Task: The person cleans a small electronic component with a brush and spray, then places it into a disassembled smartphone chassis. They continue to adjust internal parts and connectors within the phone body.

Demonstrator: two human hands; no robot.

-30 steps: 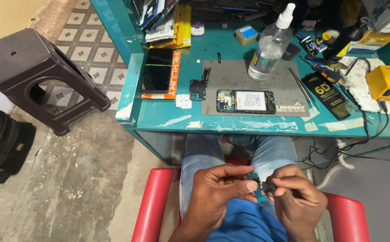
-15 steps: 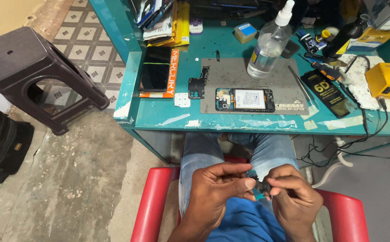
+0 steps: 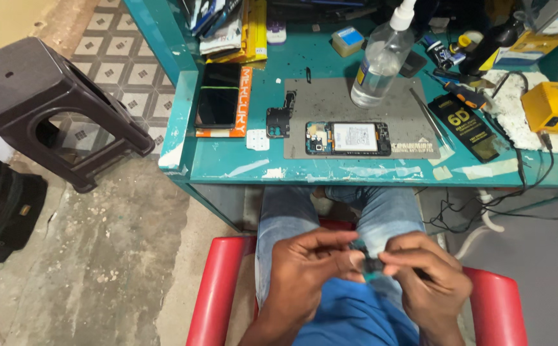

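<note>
A phone-repair workshop — a teal workbench (image 3: 227, 168) carrying an opened phone (image 3: 348, 138) on a grey mat (image 3: 362, 101), screwdrivers (image 3: 463, 93), a solvent bottle (image 3: 381, 59).

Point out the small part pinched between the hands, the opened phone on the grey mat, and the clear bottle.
small dark part (image 3: 372, 264), head view, on its middle between the fingertips.
opened phone (image 3: 348, 138), head view, on its white battery.
clear bottle (image 3: 379, 67), head view, on its body.
</note>
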